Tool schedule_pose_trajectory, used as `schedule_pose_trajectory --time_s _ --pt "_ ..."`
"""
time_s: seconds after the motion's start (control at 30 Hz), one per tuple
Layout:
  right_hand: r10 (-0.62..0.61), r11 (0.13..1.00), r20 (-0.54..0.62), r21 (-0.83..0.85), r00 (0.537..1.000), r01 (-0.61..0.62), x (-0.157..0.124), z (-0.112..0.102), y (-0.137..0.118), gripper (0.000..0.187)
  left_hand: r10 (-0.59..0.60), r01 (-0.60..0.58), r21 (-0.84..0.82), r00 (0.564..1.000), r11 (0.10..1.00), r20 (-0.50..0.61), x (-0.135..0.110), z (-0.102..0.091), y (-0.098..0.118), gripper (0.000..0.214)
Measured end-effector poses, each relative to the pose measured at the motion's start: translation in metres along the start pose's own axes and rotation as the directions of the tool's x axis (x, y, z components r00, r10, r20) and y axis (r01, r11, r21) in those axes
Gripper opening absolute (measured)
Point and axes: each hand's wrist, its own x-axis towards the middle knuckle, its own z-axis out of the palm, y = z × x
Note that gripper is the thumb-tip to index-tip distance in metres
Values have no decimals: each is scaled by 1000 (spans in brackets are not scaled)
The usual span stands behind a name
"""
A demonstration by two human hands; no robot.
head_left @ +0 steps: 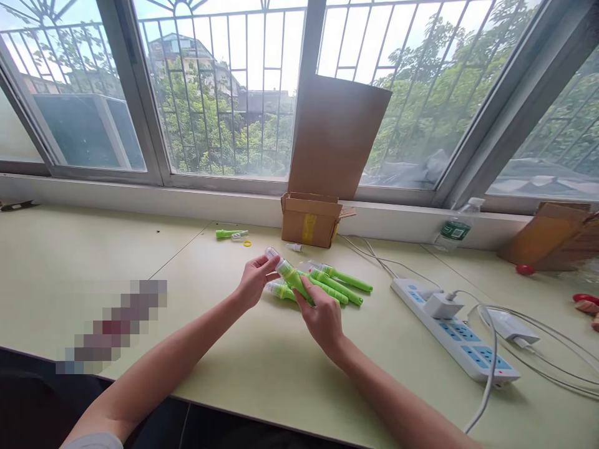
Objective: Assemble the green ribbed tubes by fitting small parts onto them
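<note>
Between my hands is a bright green plastic stick (292, 278) with a clear, rounded cap, tilted with the cap end up and to the left. My left hand (255, 280) pinches the stick at its clear cap (271, 253). Lower down, my right hand (324, 315) is closed round the green handle. Several similar green sticks (349, 279) with clear ends lie on the table just behind and to the right of it, partly covered by my hands. What the stick is for I cannot tell.
A small cardboard box (306, 219) stands open by the window. Near it lie a green piece (225, 234), a yellow ring (247, 243) and a small white part (294, 247). On the right are a power strip (453, 330) with cables, a charger (510, 327) and a plastic bottle (456, 229).
</note>
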Motion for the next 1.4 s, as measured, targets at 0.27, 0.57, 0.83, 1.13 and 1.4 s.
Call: schedule_pose_trajectory --time_s 0.27,0.57,0.83,1.13,1.4 --pt "62 979 94 187 994 -79 1 0 -6 46 -47 45 -41 998 998 -33 3 -4 -2 30" --pt "188 612 500 614 846 -499 13 -13 -20 44 -46 46 24 999 999 -28 5 -10 0 33" --pt "45 160 814 567 579 -808 14 -23 -20 35 -45 43 65 998 997 31 3 -11 8 32" --pt "128 286 747 602 653 -745 10 -14 -25 38 -43 42 33 998 999 37 6 -13 5 35" --pt "65 820 390 504 918 -272 7 -9 -20 34 6 -7 141 1000 990 11 6 -16 -1 43"
